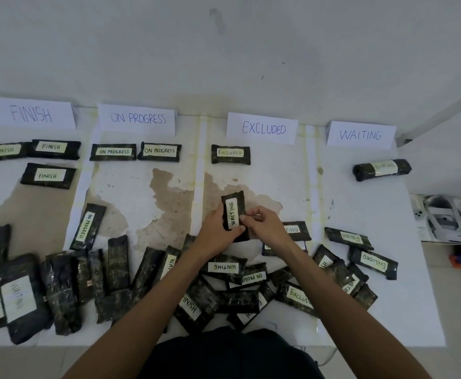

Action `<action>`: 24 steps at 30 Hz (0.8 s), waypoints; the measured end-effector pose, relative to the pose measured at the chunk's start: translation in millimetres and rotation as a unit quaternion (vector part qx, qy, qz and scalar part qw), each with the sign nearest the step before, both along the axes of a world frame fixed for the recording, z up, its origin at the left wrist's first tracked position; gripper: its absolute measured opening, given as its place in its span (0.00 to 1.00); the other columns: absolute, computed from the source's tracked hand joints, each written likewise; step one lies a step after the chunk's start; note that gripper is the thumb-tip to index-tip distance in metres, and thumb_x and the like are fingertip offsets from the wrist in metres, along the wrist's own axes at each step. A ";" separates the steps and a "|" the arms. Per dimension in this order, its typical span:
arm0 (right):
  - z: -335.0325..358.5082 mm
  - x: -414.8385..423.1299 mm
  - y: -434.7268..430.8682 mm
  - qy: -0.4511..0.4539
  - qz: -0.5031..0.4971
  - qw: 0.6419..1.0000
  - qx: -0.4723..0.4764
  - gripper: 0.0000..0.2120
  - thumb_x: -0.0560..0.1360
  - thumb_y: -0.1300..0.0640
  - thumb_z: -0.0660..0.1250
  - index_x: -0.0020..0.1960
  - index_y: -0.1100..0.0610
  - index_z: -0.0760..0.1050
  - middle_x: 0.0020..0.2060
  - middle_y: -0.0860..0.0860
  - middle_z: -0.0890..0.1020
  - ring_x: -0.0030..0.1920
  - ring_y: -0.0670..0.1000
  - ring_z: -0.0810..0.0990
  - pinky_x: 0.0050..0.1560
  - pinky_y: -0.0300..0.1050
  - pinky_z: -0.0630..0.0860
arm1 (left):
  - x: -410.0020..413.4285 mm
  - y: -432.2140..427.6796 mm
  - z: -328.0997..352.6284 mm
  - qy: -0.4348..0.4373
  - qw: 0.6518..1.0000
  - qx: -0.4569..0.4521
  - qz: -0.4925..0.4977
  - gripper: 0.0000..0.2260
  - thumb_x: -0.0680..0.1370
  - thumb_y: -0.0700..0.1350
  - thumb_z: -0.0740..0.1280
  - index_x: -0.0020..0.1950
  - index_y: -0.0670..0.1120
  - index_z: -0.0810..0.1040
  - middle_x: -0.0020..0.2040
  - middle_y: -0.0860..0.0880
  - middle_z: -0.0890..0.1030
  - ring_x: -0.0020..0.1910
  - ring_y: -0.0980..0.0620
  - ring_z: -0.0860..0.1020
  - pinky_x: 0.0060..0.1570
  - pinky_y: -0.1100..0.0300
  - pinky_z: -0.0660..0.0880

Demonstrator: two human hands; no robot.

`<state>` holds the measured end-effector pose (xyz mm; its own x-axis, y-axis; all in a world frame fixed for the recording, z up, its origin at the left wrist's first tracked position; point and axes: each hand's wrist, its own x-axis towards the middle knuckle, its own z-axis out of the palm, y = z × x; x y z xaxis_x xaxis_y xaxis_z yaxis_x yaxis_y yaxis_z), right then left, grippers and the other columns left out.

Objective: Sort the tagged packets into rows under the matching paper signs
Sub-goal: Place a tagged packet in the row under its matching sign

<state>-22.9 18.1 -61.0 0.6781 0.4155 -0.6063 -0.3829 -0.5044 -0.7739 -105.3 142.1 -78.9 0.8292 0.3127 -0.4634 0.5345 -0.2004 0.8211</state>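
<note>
While left hand [215, 228] and right hand [265, 226] pinch packet [239, 199], tag [232, 212] WAITING

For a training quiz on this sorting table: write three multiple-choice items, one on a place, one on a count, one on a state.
1. Where does the WAITING sign stand in the line of signs?
A. far left
B. second from left
C. far right

2. How many packets lie sorted under the FINISH sign?
A. one
B. three
C. five

3. What is the state of the WAITING packet near the table's middle?
A. held by the left hand and the right hand
B. lying untouched in the pile
C. set down under its sign

Answers:
1 C: it stands right of the EXCLUDED sign, at the line's end.
2 B: three FINISH packets lie below it.
3 A: fingers of both hands curl round it.
</note>
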 end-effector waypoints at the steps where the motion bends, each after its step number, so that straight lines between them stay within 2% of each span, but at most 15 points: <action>1: 1.8 -2.6 0.3 0.006 -0.006 1.000 0.002 0.06 0.76 0.57 0.67 0.49 0.59 0.75 0.42 0.53 0.82 0.38 0.48 0.81 0.37 0.39 0.79 | 0.4 0.5 0.2 0.005 1.000 0.006 0.001 0.28 0.69 0.55 0.69 0.67 0.56 0.65 0.55 0.49 0.77 0.52 0.51 0.78 0.49 0.56 0.78; 3: 5.2 -6.3 1.5 0.002 -0.007 1.000 -0.006 0.07 0.77 0.56 0.65 0.51 0.60 0.75 0.42 0.53 0.82 0.37 0.48 0.81 0.40 0.42 0.80 | 0.5 1.7 2.4 0.011 1.000 0.017 -0.003 0.30 0.67 0.57 0.69 0.67 0.58 0.64 0.54 0.49 0.76 0.51 0.51 0.77 0.51 0.53 0.78; 6: 11.2 -12.3 3.2 -0.004 0.001 1.000 -0.015 0.06 0.78 0.56 0.64 0.49 0.58 0.76 0.43 0.53 0.83 0.42 0.51 0.83 0.44 0.46 0.80 | 0.6 5.5 0.8 0.021 0.999 0.028 -0.028 0.34 0.64 0.61 0.69 0.68 0.57 0.64 0.54 0.47 0.76 0.49 0.50 0.78 0.51 0.50 0.79; 8: 15.4 -16.7 4.3 -0.013 0.008 1.000 -0.014 0.05 0.77 0.56 0.64 0.46 0.57 0.77 0.44 0.53 0.84 0.44 0.52 0.83 0.45 0.46 0.79 | 0.4 6.1 2.7 0.007 0.998 0.037 -0.042 0.35 0.65 0.57 0.71 0.70 0.55 0.64 0.55 0.46 0.74 0.51 0.49 0.77 0.53 0.50 0.77; 11: 24.5 -19.4 1.0 -0.044 0.014 0.999 -0.017 0.05 0.77 0.57 0.64 0.42 0.54 0.76 0.37 0.49 0.82 0.38 0.48 0.80 0.42 0.45 0.77 | 2.0 5.1 7.2 -0.025 0.998 0.042 -0.050 0.35 0.68 0.51 0.74 0.72 0.54 0.63 0.56 0.46 0.71 0.53 0.50 0.74 0.55 0.56 0.73; 15: 32.3 -15.8 -16.7 -0.066 -0.017 0.998 -0.015 0.06 0.77 0.58 0.64 0.42 0.55 0.76 0.33 0.48 0.81 0.32 0.42 0.80 0.40 0.44 0.76 | 7.8 -2.7 13.6 -0.059 0.992 0.051 -0.096 0.32 0.72 0.54 0.69 0.74 0.55 0.61 0.54 0.46 0.69 0.53 0.51 0.72 0.55 0.59 0.71; 17: 35.5 -12.0 -27.3 -0.065 -0.036 0.997 -0.005 0.06 0.78 0.59 0.63 0.44 0.58 0.76 0.35 0.51 0.82 0.33 0.45 0.81 0.39 0.45 0.76 | 11.7 -8.9 14.1 -0.071 0.988 0.066 -0.119 0.30 0.74 0.55 0.67 0.74 0.54 0.60 0.52 0.48 0.67 0.52 0.52 0.71 0.54 0.61 0.69; 21: 38.4 -1.5 -49.8 -0.043 -0.067 0.996 0.027 0.05 0.78 0.61 0.63 0.45 0.62 0.76 0.41 0.60 0.83 0.38 0.56 0.83 0.44 0.51 0.81 | 21.8 -27.3 16.9 -0.089 0.981 0.090 -0.149 0.28 0.77 0.52 0.65 0.74 0.52 0.60 0.52 0.49 0.67 0.52 0.54 0.70 0.52 0.65 0.65; 24: 35.0 13.4 -73.0 -0.049 -0.067 0.997 0.013 0.04 0.77 0.60 0.64 0.46 0.60 0.76 0.45 0.59 0.84 0.40 0.58 0.84 0.47 0.53 0.82 | 39.7 -38.3 15.9 -0.102 0.973 0.112 -0.172 0.29 0.75 0.50 0.67 0.74 0.51 0.60 0.55 0.48 0.67 0.55 0.53 0.70 0.55 0.66 0.66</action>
<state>-9.5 -54.9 -26.0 0.7831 0.3329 -0.5253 -0.3677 -0.4333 -0.8228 -65.6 103.8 -63.0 0.9704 0.0734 -0.2299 0.2336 -0.5246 0.8187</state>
